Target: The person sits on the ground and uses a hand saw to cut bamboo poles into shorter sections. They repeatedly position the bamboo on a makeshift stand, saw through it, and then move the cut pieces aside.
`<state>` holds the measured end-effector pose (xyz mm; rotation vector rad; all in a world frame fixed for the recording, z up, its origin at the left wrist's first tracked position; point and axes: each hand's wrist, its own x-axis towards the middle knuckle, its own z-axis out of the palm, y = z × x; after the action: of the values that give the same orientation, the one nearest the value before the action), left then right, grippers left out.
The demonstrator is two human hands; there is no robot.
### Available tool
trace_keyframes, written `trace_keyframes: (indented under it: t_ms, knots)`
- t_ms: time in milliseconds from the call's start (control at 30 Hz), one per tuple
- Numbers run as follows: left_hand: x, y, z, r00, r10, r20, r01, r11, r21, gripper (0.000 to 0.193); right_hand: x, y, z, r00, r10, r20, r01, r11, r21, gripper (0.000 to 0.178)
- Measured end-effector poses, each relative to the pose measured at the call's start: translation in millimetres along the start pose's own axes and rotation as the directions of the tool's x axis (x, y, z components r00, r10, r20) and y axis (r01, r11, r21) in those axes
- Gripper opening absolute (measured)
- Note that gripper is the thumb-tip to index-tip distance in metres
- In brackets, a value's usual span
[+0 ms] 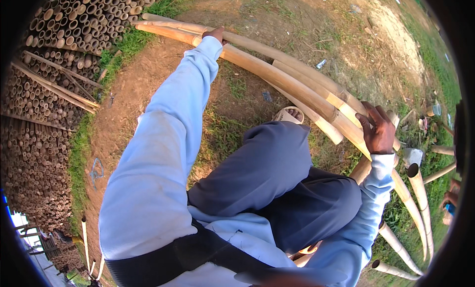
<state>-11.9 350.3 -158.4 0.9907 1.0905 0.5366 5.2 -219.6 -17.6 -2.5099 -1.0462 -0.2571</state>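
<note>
Long split-looking bamboo poles lie across the ground in front of me, running from the upper left to the right. My left hand [215, 36] is closed round the nearer bamboo pole [282, 80] close to its far left end. Toward its right end, my right hand [378, 129] grips with bent fingers, thumb on the near side; the palm's contact is hidden. Behind lies another bamboo pole [292, 58], nearly parallel. A shorter bamboo piece [326, 128] shows underneath, near my sandalled foot [289, 115].
Large stacks of cut bamboo [64, 79] fill the left side. Loose bamboo poles [420, 198] fan out at the lower right, near a pale stone-like block [412, 157]. Part of another person's hand [451, 198] shows at the right rim. Grass and bare earth surround my legs.
</note>
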Motion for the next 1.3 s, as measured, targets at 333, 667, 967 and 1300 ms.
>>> trace_keyframes:
  t_ms: [333,667,967,1300]
  knots:
    - [-85.7,-39.1,24.6,0.987,0.051,0.154,-0.027,0.987,-0.157,0.066,-46.9,55.2,-44.2,1.0,-0.009,-0.023,0.007,0.997,-0.072,0.043]
    - [-127.3,-69.0,45.9,0.982,0.036,0.186,-0.014,0.993,-0.115,0.062,-87.9,93.7,-41.2,0.993,0.112,0.036,-0.112,0.994,-0.007,0.048]
    - [-135.9,-80.3,41.0,0.974,0.136,0.18,-0.106,0.98,-0.166,0.038,-100.6,109.4,-23.3,0.989,0.149,-0.005,-0.149,0.989,-0.016,0.049]
    - [-127.4,-96.6,20.2,0.958,0.111,0.263,-0.054,0.975,-0.215,0.034,-103.7,112.4,-5.3,0.971,0.219,0.092,-0.228,0.969,0.099,0.05]
